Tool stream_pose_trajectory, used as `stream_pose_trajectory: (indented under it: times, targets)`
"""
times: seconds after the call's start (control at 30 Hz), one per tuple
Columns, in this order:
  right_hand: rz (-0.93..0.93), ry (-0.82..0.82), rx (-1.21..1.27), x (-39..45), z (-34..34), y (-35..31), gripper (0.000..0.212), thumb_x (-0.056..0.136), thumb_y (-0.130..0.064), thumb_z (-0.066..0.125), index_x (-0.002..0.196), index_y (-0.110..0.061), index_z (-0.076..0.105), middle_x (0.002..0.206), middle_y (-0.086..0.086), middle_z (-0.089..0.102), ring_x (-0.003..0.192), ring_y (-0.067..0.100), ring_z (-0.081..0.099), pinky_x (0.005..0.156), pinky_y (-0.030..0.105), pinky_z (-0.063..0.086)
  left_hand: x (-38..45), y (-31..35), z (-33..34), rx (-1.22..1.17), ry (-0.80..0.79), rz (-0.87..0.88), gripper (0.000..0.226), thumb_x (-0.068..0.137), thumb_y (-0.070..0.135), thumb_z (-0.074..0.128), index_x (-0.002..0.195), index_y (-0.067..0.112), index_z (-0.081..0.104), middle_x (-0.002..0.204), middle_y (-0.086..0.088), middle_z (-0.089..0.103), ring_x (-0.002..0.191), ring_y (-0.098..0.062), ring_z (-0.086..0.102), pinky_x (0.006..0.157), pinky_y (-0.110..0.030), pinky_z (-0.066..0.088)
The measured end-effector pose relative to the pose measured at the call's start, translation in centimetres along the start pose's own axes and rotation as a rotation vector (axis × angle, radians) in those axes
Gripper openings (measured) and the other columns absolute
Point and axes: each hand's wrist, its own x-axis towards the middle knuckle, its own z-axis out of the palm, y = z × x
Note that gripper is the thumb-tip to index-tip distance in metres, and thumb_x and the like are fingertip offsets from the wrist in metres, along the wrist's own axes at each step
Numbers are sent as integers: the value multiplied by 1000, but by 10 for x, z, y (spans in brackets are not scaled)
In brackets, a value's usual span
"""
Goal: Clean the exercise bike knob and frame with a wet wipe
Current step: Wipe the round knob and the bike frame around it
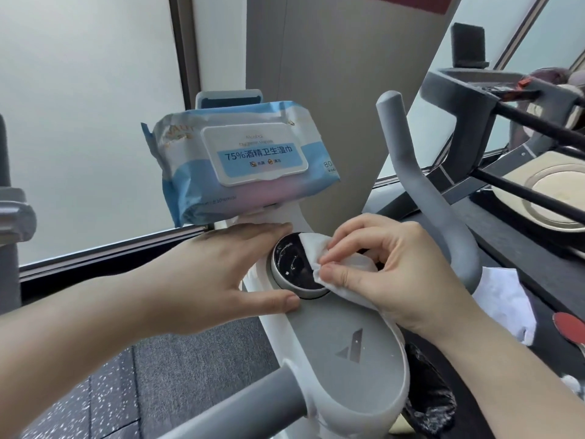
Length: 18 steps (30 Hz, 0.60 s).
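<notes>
The round knob [292, 264], silver-rimmed with a wet black glossy top, sits on the bike's white and grey frame [345, 340]. My right hand [389, 264] pinches a white wet wipe [319, 251] and presses it onto the knob's right half. My left hand [234, 267] lies against the frame at the knob's left, fingers straight above the knob and thumb stretched along below it. A blue and white pack of wet wipes [240, 163], lid closed, rests on the holder just beyond the knob.
A grey handlebar [424, 185] curves up right of the knob. Another grey bar [253, 403] crosses the lower frame. A dark machine with black rods [522, 122] stands at the right, and frosted window glass [88, 122] fills the left. Speckled grey flooring [142, 375] lies below.
</notes>
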Motion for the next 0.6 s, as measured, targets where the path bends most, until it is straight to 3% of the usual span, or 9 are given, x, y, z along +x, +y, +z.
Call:
stream_pose_trajectory:
  times: [0.13, 0.27, 0.47, 0.6]
  targets:
    - [-85, -17, 21, 8, -3, 5, 7, 67, -24, 82, 70, -24, 75, 81, -6, 69, 81, 14, 67, 76, 20, 47, 0, 0, 0, -1, 1, 16, 92, 66, 89, 25, 145, 46, 7, 132, 41, 18, 111, 30, 3, 84, 13, -3]
    - [-137, -26, -26, 18, -3, 6, 9, 68, -20, 82, 71, -24, 75, 78, -9, 70, 79, 9, 68, 73, 14, 45, 0, 3, -3, -41, -10, 36, 80, 71, 85, 31, 140, 53, 7, 116, 56, 5, 98, 45, -3, 84, 12, 1]
    - [-156, 74, -71, 28, 12, 6, 11, 72, -19, 82, 75, -25, 75, 79, -9, 69, 78, 7, 66, 74, 22, 50, 2, 0, 1, -2, 3, -27, 93, 63, 91, 21, 145, 48, 9, 142, 37, 15, 123, 23, 6, 90, 9, -5]
    - [-75, 273, 77, 29, -2, 0, 5, 80, -15, 76, 78, -16, 71, 68, -18, 68, 69, -4, 63, 65, 9, 45, 1, 2, -1, -11, -5, -36, 95, 60, 91, 19, 144, 50, 6, 134, 41, 9, 117, 27, 1, 86, 11, -7]
